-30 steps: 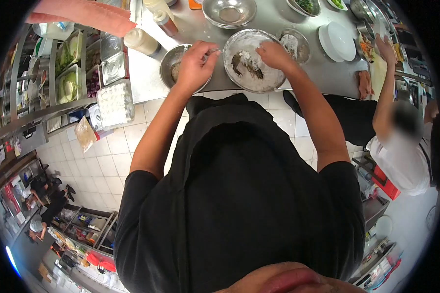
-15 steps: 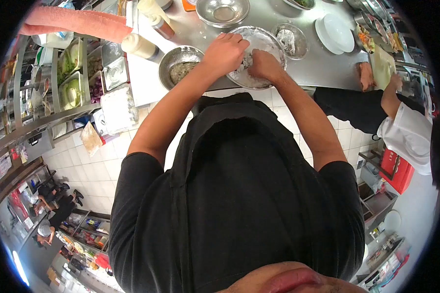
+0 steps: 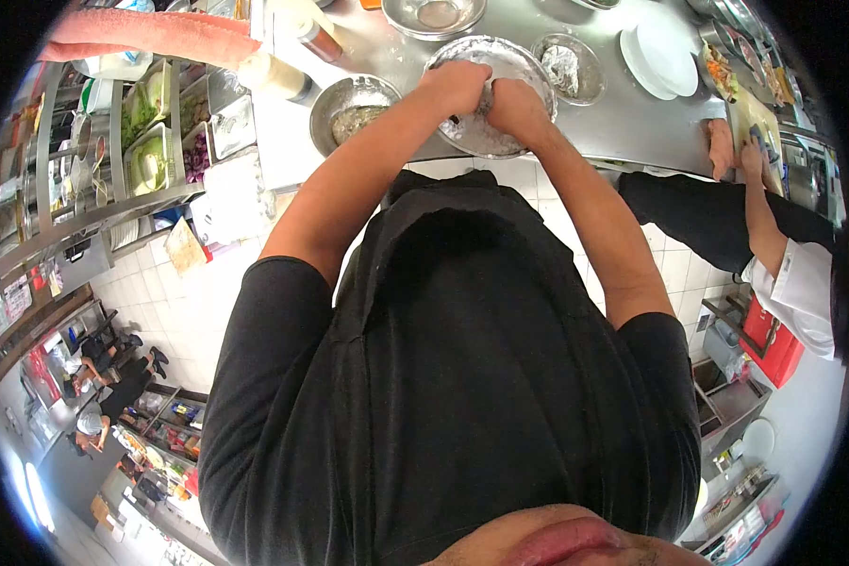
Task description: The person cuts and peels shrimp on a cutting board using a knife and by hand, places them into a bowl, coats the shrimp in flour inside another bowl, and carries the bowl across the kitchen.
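Note:
Both hands are over a metal bowl (image 3: 528,71) dusted inside with white powder. My left hand (image 3: 457,87) is closed, fingers curled at the bowl's left side. Close beside it, my right hand (image 3: 519,108) is closed too. A small greyish piece (image 3: 487,97) coated in powder shows between the two hands; its kind is unclear. Left of the powder bowl stands another metal bowl (image 3: 328,115) with a wet, pale grey mixture (image 3: 357,120) in it. To the right, a smaller bowl (image 3: 590,80) holds a white clump (image 3: 560,70).
White plates (image 3: 665,61) lie farther right on the steel counter (image 3: 623,127). Squeeze bottles (image 3: 278,75) and another metal bowl (image 3: 434,14) stand at the back. Vegetable containers (image 3: 149,160) are at left. A co-worker's hand (image 3: 753,158) is by a cutting board at right.
My left hand has moved down and closer to my right hand. The greyish piece now shows between them. The co-worker's arm at right has shifted.

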A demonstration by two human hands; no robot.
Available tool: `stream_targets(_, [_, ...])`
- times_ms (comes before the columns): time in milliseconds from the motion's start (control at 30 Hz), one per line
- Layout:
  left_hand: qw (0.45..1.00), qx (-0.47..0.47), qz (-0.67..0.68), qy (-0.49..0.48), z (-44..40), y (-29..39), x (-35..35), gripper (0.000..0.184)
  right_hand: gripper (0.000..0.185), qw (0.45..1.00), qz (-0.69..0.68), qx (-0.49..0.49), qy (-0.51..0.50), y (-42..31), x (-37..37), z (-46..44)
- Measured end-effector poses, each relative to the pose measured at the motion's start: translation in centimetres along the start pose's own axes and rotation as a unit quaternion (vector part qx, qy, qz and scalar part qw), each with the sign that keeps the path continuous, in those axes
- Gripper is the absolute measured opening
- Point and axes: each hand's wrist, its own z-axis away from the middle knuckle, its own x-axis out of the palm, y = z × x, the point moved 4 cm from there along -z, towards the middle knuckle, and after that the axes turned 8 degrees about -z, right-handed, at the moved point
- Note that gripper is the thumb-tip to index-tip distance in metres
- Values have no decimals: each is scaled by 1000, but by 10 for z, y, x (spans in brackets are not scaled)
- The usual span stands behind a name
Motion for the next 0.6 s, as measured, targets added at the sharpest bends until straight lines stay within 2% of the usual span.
stream_targets(233, [999, 32, 11, 13, -11, -5, 15, 46, 24, 1000, 11, -27, -10, 3, 4, -7])
stream_targets(333, [997, 51, 39, 42, -8, -5, 13, 49, 28, 999, -13, -27, 24, 7, -9, -10])
stream_targets(433, [995, 18, 64, 70, -7, -5, 10, 54, 31, 999, -23, 26, 14, 23, 11, -34])
stream_targets(533, [989, 8, 98, 110, 2, -4, -8, 58, 32, 995, -60, -51, -53, 47, 43, -75])
stream_targets(600, [977, 21, 134, 163, 8, -14, -15, 56, 29, 950, -302, 82, -13, 41, 18, -53])
